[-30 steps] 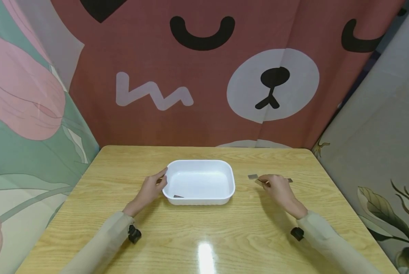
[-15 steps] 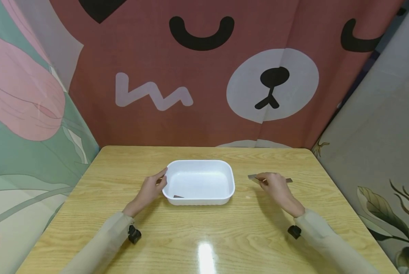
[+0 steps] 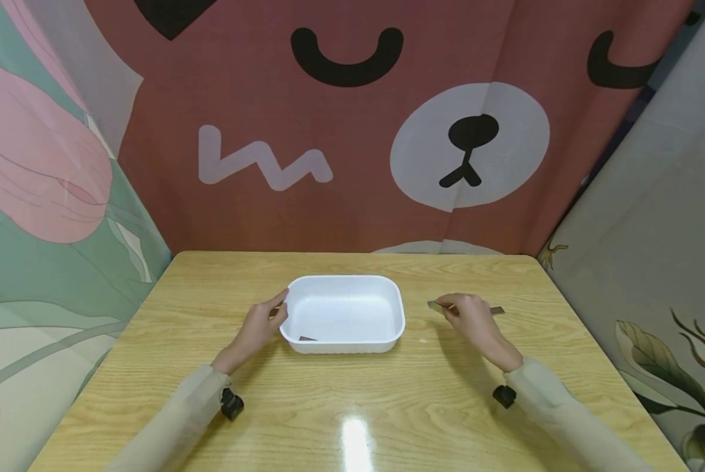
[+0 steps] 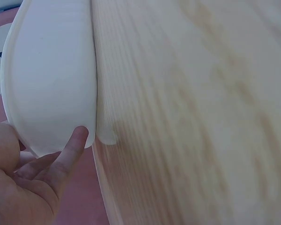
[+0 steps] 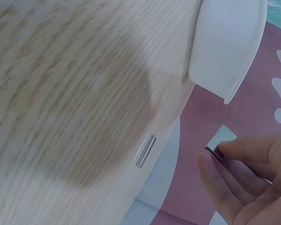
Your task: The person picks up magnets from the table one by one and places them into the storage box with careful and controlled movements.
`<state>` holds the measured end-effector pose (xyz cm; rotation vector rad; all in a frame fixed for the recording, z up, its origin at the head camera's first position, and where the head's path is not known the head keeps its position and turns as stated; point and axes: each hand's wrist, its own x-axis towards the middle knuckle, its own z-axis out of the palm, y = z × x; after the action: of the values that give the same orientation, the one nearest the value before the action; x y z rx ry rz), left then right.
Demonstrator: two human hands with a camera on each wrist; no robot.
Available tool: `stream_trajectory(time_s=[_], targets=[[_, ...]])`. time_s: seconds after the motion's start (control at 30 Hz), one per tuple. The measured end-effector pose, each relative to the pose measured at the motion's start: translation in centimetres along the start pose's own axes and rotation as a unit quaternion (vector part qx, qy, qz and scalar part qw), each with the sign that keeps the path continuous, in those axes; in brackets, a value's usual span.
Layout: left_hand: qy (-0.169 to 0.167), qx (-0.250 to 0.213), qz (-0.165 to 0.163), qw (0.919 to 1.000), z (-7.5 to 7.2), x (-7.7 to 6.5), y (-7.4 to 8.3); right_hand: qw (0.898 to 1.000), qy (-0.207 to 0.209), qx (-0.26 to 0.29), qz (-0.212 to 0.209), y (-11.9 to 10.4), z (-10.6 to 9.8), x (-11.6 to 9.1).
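A white rectangular plastic tray (image 3: 343,346) stands on the wooden table, with a small dark flat piece (image 3: 307,339) in its front left corner. My left hand (image 3: 261,326) holds the tray by its left end; in the left wrist view one finger (image 4: 75,143) lies along the outer wall. To the right of the tray, my right hand (image 3: 472,319) pinches a small shiny metal plate (image 5: 221,137) between thumb and fingertips. Another small metal strip (image 5: 146,151) lies on the table, showing in the head view just past the right side of that hand.
The wooden table (image 3: 352,387) ends at a far edge against a reddish-brown curtain (image 3: 258,216) with a bear print. Printed cloths hang along both sides. Black straps with small devices (image 3: 231,403) sit at both wrists.
My right hand has shifted slightly left and away from me, and less of the grey metal at its fingertips shows. The left hand and the tray have stayed put.
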<state>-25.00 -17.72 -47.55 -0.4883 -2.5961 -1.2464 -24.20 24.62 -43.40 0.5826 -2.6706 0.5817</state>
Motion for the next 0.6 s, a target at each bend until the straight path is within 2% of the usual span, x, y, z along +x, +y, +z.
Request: stream_trajectory(time_s=[0.6], targets=[[-0.008, 0.000, -0.006, 1.0000, -0.02, 0.01, 0.06, 1.000, 0.012, 0.007, -0.008, -0.63, -0.16, 0.70]])
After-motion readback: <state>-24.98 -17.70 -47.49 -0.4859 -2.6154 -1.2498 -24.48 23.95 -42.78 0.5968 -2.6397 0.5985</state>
